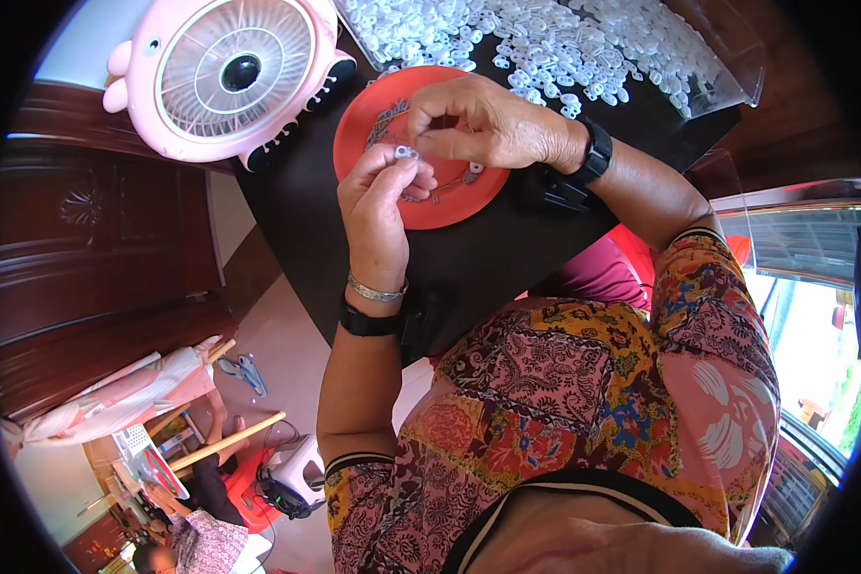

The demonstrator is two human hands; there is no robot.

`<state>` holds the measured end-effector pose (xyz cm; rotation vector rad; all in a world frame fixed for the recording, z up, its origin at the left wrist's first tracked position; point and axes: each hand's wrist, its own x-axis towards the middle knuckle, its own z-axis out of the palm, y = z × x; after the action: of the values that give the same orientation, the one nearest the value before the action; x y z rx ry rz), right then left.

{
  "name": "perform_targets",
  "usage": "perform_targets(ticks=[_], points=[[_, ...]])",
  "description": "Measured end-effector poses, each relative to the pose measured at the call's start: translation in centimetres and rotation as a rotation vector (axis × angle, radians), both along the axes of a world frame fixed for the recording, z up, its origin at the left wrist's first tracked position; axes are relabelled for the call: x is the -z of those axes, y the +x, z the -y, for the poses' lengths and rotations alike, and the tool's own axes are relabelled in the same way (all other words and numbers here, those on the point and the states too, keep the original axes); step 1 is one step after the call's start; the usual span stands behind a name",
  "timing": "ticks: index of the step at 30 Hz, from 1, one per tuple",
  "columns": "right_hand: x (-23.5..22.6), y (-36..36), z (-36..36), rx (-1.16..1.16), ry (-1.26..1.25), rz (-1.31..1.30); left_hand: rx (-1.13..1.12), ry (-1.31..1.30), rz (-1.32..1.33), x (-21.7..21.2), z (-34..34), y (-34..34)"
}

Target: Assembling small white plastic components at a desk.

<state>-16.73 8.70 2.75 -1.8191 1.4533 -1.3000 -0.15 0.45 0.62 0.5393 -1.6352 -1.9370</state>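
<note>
Between the thumb and fingers of my left hand is a small white oval plastic piece with holes. My right hand is closed in a pinch just above and to the right of it; whatever its fingertips hold is too small to make out. Both hands are over a round red plate. On the plate lie small grey metal pieces, bunched on its far left side. Another white piece rests under my right hand, near the plate's right side.
Many loose white plastic pieces spread across the far side of the dark table, partly inside a clear tray. A pink animal-shaped fan stands at the far left. Another person is at the lower left, near a white stool.
</note>
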Motion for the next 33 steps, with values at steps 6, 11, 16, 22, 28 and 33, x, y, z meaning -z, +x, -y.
perform_targets(ticks=[6,11,16,22,28,33], points=[[-0.3,0.2,-0.2,-0.080,0.264,0.166,0.121,0.016,0.032,0.1,0.6,0.1],[-0.6,0.3,-0.2,-0.077,0.206,0.059,0.183,-0.033,0.135,-0.7,0.8,0.5],[0.0,0.1,-0.2,-0.050,0.163,0.055,0.202,-0.045,0.149,-0.7,0.8,0.5],[0.5,0.0,0.2,0.032,0.143,0.296,0.166,-0.097,0.075,-0.8,0.9,0.6],[0.9,0.4,0.4,-0.085,0.103,0.341,0.161,-0.119,0.059,-0.8,0.6,0.4],[0.0,0.7,0.0,-0.054,0.130,0.272,0.147,-0.099,0.067,-0.7,0.4,0.3]])
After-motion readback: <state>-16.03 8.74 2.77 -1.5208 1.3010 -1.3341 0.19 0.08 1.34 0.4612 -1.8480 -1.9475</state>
